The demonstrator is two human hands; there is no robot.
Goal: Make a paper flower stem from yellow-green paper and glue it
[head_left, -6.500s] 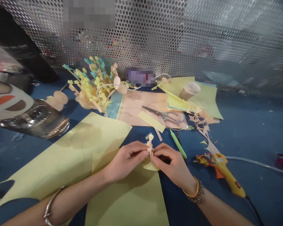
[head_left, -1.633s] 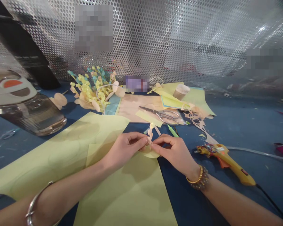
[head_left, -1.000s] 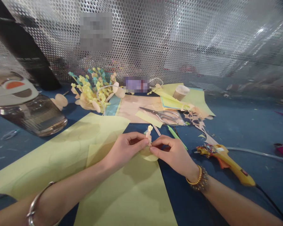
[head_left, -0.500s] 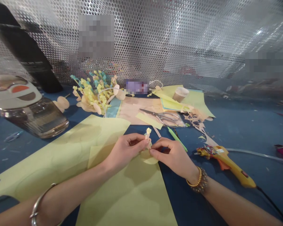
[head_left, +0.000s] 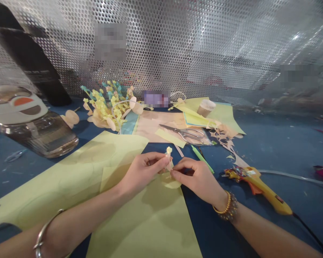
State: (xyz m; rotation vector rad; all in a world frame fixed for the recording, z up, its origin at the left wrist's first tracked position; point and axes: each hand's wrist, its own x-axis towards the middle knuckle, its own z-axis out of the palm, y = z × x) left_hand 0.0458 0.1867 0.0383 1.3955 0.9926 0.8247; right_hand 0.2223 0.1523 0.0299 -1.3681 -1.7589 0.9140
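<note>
A small paper flower [head_left: 169, 150] with a pale yellow head and a peach stem stands upright between my two hands. My left hand [head_left: 150, 166] pinches it at the stem with thumb and forefinger. Lower down, the fingertips of my right hand [head_left: 195, 175] are pressed together on the same piece, near its base. A round pale yellow paper piece [head_left: 171, 181] hangs just beneath the fingers; how it joins the stem is hidden. Under my hands lies a large yellow paper sheet [head_left: 145, 225].
Scissors [head_left: 188, 134] lie on papers ahead, beside a green pen [head_left: 202, 158]. A yellow glue gun [head_left: 269, 195] with a cord rests at right. A bunch of paper flowers [head_left: 104, 104] stands back left, near a clear water bottle [head_left: 40, 132]. Cut paper scraps [head_left: 226, 135] lie beyond my right hand.
The flower's head has tipped very slightly to the left between my fingers. Both hands keep almost the same place and grip.
</note>
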